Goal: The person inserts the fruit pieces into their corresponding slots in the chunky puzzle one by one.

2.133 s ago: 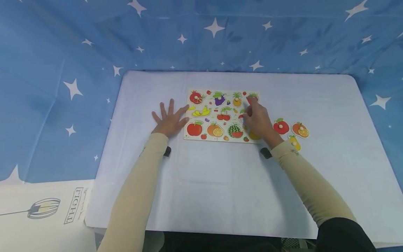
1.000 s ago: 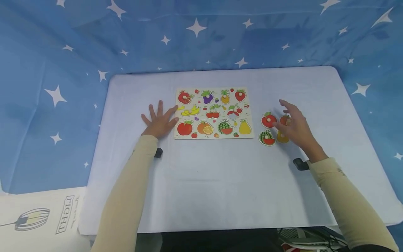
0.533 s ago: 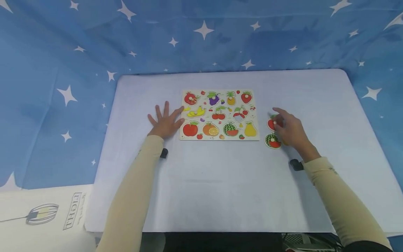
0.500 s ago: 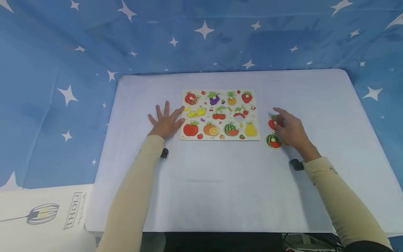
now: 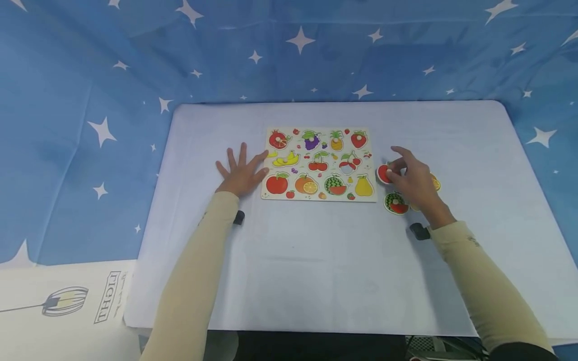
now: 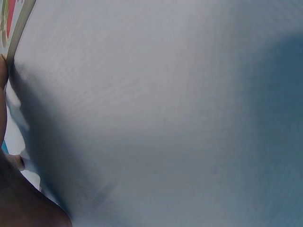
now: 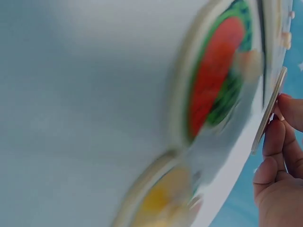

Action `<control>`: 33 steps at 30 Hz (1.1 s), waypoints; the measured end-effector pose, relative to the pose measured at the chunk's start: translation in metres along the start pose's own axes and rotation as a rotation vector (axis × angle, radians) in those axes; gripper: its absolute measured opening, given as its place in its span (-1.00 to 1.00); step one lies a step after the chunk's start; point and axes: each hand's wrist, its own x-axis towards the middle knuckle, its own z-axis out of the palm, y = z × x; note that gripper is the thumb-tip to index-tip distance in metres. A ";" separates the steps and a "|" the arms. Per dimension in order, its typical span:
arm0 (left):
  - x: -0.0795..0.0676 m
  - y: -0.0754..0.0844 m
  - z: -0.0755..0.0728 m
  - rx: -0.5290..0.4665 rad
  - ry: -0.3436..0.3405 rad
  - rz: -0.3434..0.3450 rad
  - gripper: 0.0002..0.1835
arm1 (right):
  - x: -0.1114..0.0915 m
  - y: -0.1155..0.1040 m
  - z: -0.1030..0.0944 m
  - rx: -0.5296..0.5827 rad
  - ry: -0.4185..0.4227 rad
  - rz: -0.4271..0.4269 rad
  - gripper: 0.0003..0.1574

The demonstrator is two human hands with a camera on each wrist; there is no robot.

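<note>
A fruit peg puzzle board [image 5: 298,197] lies on the white table. My left hand [image 5: 241,178] rests with fingers spread at its left edge, thumb and forefinger touching the rim. Just right of the board, my right hand [image 5: 413,181] pinches the red apple puzzle piece [image 5: 383,174] by its knob. In the right wrist view this piece [image 7: 270,111] is seen edge-on, tilted and raised off the cloth. Below the hand lies the watermelon piece [image 5: 396,203]. An orange piece [image 5: 435,182] shows from behind the hand, and a yellow piece [image 7: 158,203] is mostly hidden by it in the head view.
Knobbed pieces such as the strawberry [image 5: 358,140] and grapes [image 5: 311,141] sit in the board's top row. The bottom row shows printed fruit without knobs. A blue star-patterned cloth [image 5: 334,55] hangs behind the table, and a pale printed cloth [image 5: 27,331] lies at lower left.
My right hand has left the strawberry on the board, moved right to the loose pieces and lifted the apple piece, now shifting slightly left with it. The left hand stays at the board's edge.
</note>
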 end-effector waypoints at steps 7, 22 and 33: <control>-0.003 -0.004 -0.006 0.016 0.011 -0.010 -0.23 | 0.014 -0.035 0.020 0.051 -0.027 -0.044 -0.08; 0.004 -0.004 0.004 0.035 -0.006 -0.021 -0.24 | 0.029 -0.118 0.100 0.128 -0.151 -0.293 -0.14; 0.007 -0.007 0.004 0.018 -0.002 0.012 -0.27 | 0.034 -0.172 0.159 0.097 -0.273 -0.421 -0.22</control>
